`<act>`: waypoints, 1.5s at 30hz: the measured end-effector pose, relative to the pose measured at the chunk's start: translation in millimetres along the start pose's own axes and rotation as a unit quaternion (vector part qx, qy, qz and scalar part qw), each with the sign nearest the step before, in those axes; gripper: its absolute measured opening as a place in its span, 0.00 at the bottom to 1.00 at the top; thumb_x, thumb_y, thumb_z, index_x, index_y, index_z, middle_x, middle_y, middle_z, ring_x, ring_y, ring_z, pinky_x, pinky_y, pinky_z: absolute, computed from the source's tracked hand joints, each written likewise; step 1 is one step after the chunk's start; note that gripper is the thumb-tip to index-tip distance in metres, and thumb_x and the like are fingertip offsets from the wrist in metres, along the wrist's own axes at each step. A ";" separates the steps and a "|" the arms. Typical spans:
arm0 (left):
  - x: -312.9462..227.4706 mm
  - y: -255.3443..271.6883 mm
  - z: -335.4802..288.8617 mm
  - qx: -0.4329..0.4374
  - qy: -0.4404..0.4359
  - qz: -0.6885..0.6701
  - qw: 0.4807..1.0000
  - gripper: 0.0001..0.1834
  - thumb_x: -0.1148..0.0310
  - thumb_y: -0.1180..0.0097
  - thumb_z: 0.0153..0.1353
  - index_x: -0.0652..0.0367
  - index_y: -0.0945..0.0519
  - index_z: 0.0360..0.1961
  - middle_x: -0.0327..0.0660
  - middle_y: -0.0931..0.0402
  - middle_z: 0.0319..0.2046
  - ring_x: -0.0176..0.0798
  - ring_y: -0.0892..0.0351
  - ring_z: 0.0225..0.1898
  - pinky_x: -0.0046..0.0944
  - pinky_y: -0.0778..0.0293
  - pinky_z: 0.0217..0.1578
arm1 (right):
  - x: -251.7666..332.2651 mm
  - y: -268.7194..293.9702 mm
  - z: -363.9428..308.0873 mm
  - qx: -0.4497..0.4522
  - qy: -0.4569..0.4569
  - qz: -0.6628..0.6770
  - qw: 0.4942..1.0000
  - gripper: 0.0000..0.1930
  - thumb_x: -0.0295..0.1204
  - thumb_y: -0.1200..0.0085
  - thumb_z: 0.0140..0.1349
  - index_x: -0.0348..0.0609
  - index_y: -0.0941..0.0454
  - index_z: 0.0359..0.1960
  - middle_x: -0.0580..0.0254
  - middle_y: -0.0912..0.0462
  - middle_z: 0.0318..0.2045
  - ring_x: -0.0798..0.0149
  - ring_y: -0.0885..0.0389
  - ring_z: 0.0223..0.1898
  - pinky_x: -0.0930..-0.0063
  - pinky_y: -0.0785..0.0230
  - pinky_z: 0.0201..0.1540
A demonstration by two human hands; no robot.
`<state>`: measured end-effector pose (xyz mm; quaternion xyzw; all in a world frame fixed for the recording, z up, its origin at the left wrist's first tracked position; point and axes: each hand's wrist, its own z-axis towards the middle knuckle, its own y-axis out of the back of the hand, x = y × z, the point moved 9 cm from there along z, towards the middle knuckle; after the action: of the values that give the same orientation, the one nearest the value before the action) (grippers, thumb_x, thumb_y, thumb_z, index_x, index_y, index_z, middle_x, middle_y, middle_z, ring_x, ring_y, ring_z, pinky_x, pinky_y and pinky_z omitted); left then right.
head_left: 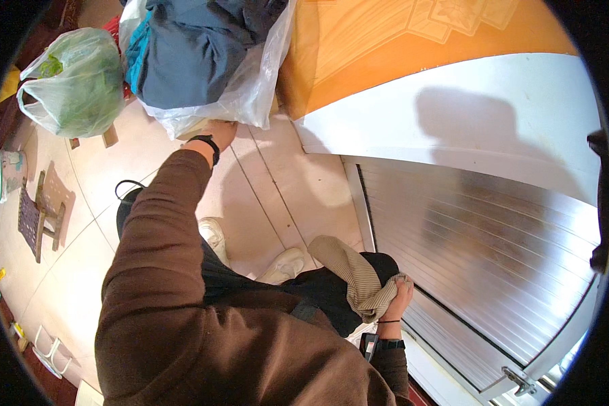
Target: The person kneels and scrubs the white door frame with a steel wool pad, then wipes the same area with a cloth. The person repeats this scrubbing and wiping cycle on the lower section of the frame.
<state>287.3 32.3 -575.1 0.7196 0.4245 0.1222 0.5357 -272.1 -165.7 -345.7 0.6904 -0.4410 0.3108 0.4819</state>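
Observation:
My left hand [221, 131] reaches out at the upper middle, against the lower edge of a white plastic sheet or bag [250, 101]. Its fingers are mostly hidden there, so their grip does not show. Dark grey-blue folded clothes [189, 57] lie heaped on that plastic, with a teal piece [137, 54] at their left side. Low on the right, my right hand [400, 298] is closed on a beige ribbed cloth [348, 267]. The cloth hangs bunched across my dark trouser leg.
A clear plastic bag of greens [78, 84] stands left of the clothes. On the tiled floor are a small woven-seat stool [32, 216] and a patterned bucket [8, 174]. An orange-topped white cabinet [386, 108] and a ribbed metal door [467, 243] border the right.

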 end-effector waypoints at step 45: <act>-200.1 20.8 -37.1 -0.073 0.091 -0.591 0.798 0.26 0.70 0.40 0.50 0.71 0.26 0.51 0.61 0.24 0.44 0.56 0.23 0.46 0.46 0.29 0.48 | -24.0 11.4 19.4 0.017 0.024 -0.008 1.000 0.20 0.33 0.46 0.57 0.35 0.31 0.49 0.59 0.25 0.38 0.65 0.27 0.37 0.72 0.32 0.42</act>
<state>151.9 -92.8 -486.4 0.2728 0.8042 -0.1222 0.5137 -292.4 -178.2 -368.4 0.6941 -0.4189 0.3309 0.4830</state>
